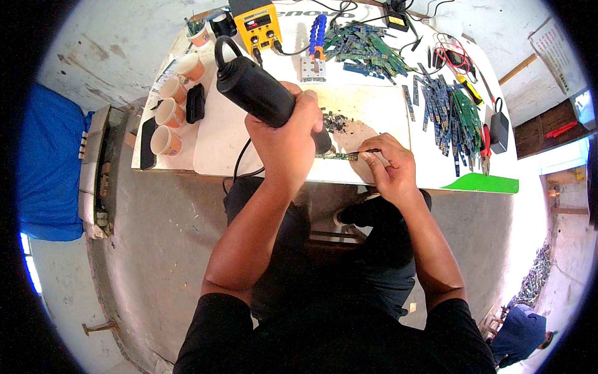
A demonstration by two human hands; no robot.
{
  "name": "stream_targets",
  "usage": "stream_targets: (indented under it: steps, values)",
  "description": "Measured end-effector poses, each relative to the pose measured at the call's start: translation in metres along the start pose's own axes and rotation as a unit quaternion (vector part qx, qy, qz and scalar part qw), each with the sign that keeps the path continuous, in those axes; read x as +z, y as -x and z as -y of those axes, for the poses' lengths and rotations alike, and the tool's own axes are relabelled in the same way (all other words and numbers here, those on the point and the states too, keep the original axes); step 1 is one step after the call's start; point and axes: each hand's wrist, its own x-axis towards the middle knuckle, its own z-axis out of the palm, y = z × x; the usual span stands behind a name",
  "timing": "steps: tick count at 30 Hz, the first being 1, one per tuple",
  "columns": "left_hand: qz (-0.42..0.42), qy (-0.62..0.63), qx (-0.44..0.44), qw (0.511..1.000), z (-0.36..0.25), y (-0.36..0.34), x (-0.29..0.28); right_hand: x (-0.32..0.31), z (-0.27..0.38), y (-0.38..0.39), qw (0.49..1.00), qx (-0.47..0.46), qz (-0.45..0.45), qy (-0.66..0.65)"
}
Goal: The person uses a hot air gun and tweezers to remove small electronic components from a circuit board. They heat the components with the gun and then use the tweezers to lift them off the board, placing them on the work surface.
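Note:
My left hand [283, 140] is wrapped round a black hot air gun [258, 90], tilted with its nozzle end down near the table's front edge. Just right of the nozzle lies a narrow green circuit board strip [344, 157]. My right hand [393, 167] pinches thin dark tweezers [369, 151], their tips pointing left at the strip; whether they touch it I cannot tell. Small black chips [336, 121] are scattered on the work board [380, 103] behind the nozzle, partly hidden by my left hand.
A yellow soldering station [256, 26] stands at the back left, near several paper cups [167, 141]. Piles of circuit board strips [367, 47] lie behind and right, with red-handled pliers [486, 149] and a black box [499, 132]. A person [520, 333] is at the lower right.

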Motion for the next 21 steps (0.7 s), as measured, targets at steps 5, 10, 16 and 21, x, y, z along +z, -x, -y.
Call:
stream_targets:
  steps: [5,10,16,21]
  values:
    - [-0.004,0.003,-0.011,1.0,-0.002,0.0,0.0,0.0,0.0,0.0,1.0,0.002,0.005,-0.002]
    - [-0.001,0.008,-0.011,1.0,-0.001,0.0,-0.001,0.0,0.0,0.0,1.0,-0.001,0.005,0.001]
    - [-0.022,0.032,0.005,0.999,0.0,-0.003,-0.006,0.005,0.0,-0.006,0.998,0.027,-0.047,0.02]
    - [-0.026,0.032,0.008,0.999,0.003,-0.004,-0.005,0.01,-0.008,-0.016,0.996,0.054,-0.071,0.01]
